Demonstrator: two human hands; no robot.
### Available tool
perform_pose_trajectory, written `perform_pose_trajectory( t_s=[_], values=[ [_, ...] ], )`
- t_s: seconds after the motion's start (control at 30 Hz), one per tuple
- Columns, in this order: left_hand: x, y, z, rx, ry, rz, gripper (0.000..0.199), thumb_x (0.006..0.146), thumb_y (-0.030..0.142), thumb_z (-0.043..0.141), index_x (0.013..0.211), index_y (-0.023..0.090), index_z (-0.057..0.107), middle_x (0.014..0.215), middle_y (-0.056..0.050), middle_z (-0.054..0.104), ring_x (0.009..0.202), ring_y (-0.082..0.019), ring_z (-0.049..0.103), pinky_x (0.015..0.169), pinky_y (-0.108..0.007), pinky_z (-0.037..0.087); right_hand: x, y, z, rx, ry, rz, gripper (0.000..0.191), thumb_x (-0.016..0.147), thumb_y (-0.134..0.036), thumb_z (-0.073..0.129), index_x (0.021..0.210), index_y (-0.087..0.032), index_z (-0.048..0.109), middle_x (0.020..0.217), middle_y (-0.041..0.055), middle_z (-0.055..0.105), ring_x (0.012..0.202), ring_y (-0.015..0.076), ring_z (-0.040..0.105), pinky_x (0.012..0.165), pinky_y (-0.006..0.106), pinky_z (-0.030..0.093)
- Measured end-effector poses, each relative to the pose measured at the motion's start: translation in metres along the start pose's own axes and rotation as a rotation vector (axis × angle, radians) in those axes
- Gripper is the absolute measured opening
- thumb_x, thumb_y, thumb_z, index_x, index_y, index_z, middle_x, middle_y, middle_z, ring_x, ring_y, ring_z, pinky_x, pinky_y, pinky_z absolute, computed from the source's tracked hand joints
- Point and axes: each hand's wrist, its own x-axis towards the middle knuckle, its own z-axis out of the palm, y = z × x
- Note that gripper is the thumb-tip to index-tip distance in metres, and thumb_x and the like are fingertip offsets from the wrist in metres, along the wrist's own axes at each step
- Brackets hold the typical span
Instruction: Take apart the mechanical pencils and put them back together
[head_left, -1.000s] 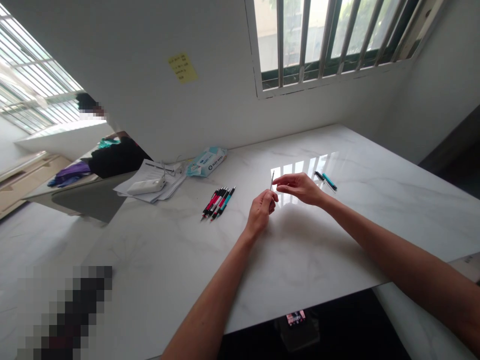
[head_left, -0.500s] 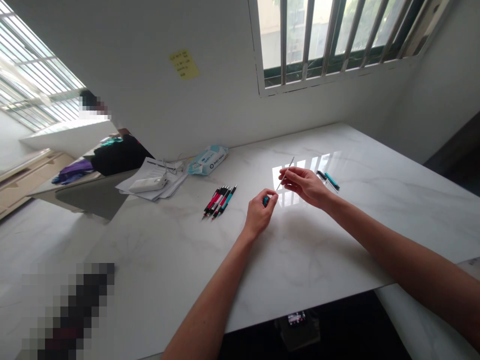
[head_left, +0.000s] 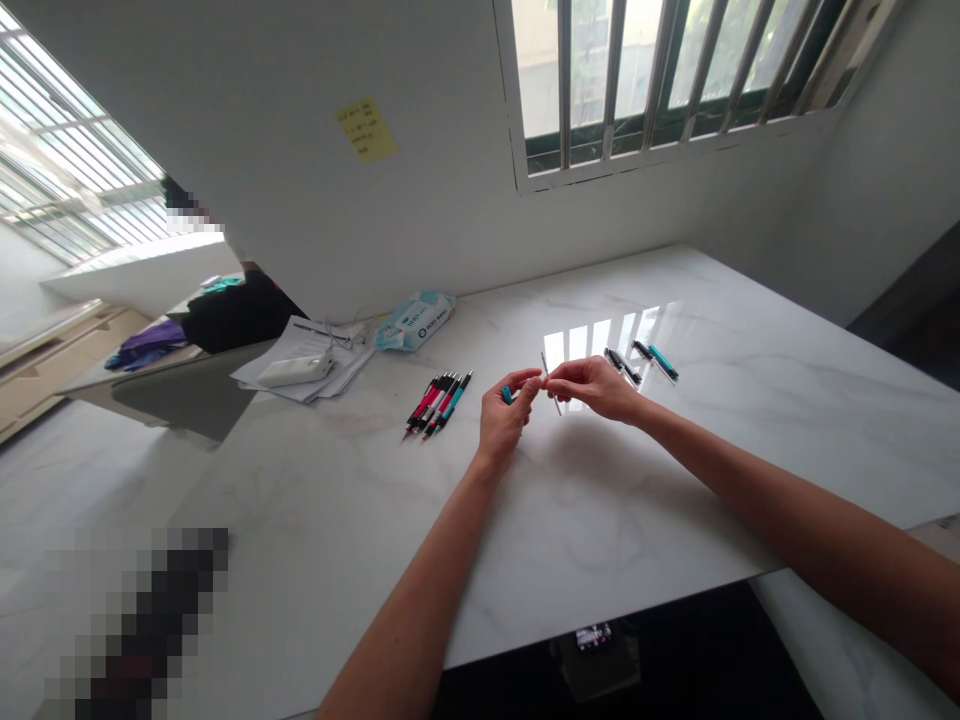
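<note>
My left hand [head_left: 501, 422] is closed around a teal pen barrel [head_left: 508, 396], whose rounded end shows between the fingers. Pinched in the fingertips of my right hand [head_left: 600, 388] is a thin pen refill [head_left: 557, 406], slanting across just beside the left fingertips. Both hands are nearly touching above the white marbled table [head_left: 600, 530]. Behind the right hand lie black pen parts [head_left: 624, 367] and a teal pen barrel piece [head_left: 663, 361]. To the left, several click pens [head_left: 439, 405] in red, white, teal and black lie side by side.
A pack of wipes [head_left: 416, 321] lies against the wall. Next to it are papers [head_left: 341, 365] with a white device [head_left: 296, 370] and a cable on top. A yellow note [head_left: 366, 130] is stuck to the wall. Another person is partly visible at the far left.
The refill has swung to a different slant and my right hand has moved left, up to my left hand. The left hand has shifted slightly left. More black pen parts now show behind the right hand.
</note>
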Motion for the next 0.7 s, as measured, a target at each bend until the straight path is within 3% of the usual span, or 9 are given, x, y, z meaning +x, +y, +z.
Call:
perform_pose_trajectory(
  t_s=[0.37,0.57,0.7],
  values=[
    [0.003,0.004,0.000,-0.156,0.037,-0.024,0.036,0.073,0.045,0.088,0.090,0.016,0.072,0.073,0.003,0.059,0.048,-0.003,0.035,0.044,-0.021,0.024,-0.003,0.004,0.010,-0.063,-0.116,0.065,0.025,0.089,-0.043,0.072,0.086,-0.019,0.077,0.078,0.0029,0.072,0.069,0.0145,0.061,0.069,0.030,0.050],
    [0.009,0.007,-0.007,-0.212,0.190,0.012,0.034,0.073,0.041,0.085,0.085,0.016,0.065,0.082,0.002,0.063,0.049,-0.002,0.037,0.045,-0.020,0.026,-0.003,0.005,0.007,-0.119,-0.167,0.136,0.023,0.086,-0.034,0.074,0.102,-0.018,0.076,0.077,0.0025,0.073,0.070,0.0146,0.063,0.065,0.028,0.048],
    [0.011,0.006,-0.011,-0.162,0.192,-0.008,0.032,0.074,0.037,0.083,0.091,0.018,0.063,0.082,0.002,0.065,0.048,-0.002,0.035,0.045,-0.019,0.025,-0.003,0.004,0.003,-0.152,-0.136,0.135,0.030,0.084,-0.035,0.076,0.109,-0.020,0.071,0.077,0.0017,0.075,0.070,0.0153,0.066,0.065,0.028,0.050]
  ],
)
